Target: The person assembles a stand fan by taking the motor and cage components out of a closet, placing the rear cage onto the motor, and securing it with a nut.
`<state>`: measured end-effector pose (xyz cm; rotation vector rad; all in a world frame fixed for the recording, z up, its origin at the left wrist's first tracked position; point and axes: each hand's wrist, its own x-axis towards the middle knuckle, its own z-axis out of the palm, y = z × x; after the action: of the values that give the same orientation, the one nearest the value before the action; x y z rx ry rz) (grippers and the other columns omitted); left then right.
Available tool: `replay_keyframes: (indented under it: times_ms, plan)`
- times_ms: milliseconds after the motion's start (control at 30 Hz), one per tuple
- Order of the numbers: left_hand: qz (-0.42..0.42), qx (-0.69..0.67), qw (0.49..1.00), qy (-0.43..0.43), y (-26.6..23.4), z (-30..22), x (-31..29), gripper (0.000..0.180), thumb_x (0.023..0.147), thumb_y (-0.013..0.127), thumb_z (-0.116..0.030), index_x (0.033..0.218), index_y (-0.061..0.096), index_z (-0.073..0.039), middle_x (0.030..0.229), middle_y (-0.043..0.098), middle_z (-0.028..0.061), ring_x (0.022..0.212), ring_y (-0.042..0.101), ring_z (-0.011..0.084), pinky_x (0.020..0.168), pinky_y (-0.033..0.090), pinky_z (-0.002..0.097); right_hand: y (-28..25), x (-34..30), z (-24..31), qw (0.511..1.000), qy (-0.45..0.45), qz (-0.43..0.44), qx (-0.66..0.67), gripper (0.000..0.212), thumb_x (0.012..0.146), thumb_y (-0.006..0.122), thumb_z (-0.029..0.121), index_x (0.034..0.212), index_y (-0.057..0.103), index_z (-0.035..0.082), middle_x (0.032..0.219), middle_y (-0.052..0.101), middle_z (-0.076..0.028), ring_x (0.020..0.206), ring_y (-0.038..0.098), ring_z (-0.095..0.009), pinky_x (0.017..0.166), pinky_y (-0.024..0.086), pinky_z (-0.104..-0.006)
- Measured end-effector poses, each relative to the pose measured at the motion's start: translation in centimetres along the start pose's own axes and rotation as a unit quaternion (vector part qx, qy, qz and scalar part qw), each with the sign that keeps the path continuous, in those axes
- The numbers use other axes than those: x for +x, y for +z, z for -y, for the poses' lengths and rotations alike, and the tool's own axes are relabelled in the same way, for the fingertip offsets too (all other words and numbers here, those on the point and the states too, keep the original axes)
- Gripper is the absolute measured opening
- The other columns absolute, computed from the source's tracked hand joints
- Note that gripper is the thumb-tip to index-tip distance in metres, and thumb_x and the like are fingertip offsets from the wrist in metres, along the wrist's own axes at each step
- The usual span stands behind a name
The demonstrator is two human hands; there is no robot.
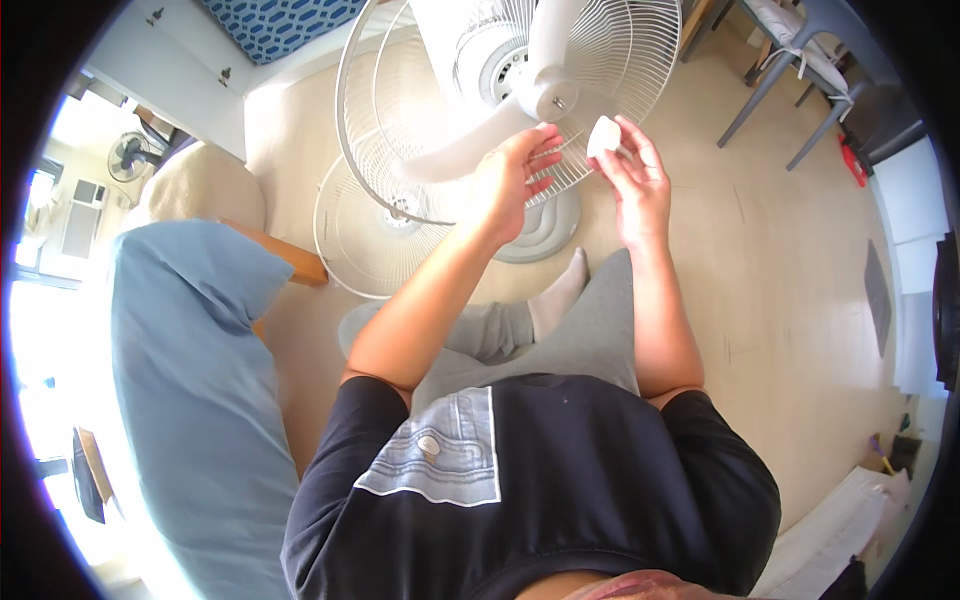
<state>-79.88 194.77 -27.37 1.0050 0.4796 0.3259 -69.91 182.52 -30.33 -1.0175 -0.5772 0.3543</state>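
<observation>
In front of me stands a white electric fan with its blade (pixel 455 150) exposed and a metal shaft tip showing at the hub (pixel 555 100). The wire rear guard (pixel 640 60) rings the blade. My right hand (pixel 640 185), to the right of the hub, pinches a small white rounded piece (pixel 604 137) between thumb and fingers; its exact kind is unclear. My left hand (pixel 515 180) is just below the hub, close to the blade, with fingers spread and nothing visible in it. Whether it touches the blade cannot be told.
A round wire front grille (pixel 350 235) lies on the floor left of the fan's grey base (pixel 545 230). A blue-covered cushioned seat (pixel 200 370) is at my left. Grey chairs (pixel 800 65) stand at the far right. My foot (pixel 560 295) is near the base.
</observation>
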Motion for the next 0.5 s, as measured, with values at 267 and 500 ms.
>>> replay_keyframes:
  times_ms: [267,500]
  plan:
    - [0.102,-0.126,0.976,-0.143,0.3,-1.7,2.8,0.058,0.084,0.046,-0.058,0.108,0.058,-0.006,0.112,0.058,0.0036,0.103,0.052,0.0183,0.09,0.036,0.0401,3.9,2.7,-2.1,0.934,-0.257,-0.07,-0.24,0.044,0.069,0.072,-0.003,0.109,0.055,0.003,0.107,0.056,-0.01,0.089,0.062,-0.021,0.073,0.053,-0.0296]
    - [0.101,-0.169,0.97,-0.146,0.9,-1.2,2.3,0.066,0.082,0.045,-0.065,0.118,0.051,-0.01,0.111,0.057,0.0002,0.101,0.051,0.0158,0.089,0.037,0.0383,4.3,2.2,-1.4,0.915,-0.284,-0.098,-0.269,0.043,0.065,0.074,0.0,0.105,0.058,0.005,0.102,0.058,-0.008,0.091,0.059,-0.024,0.075,0.051,-0.0323]
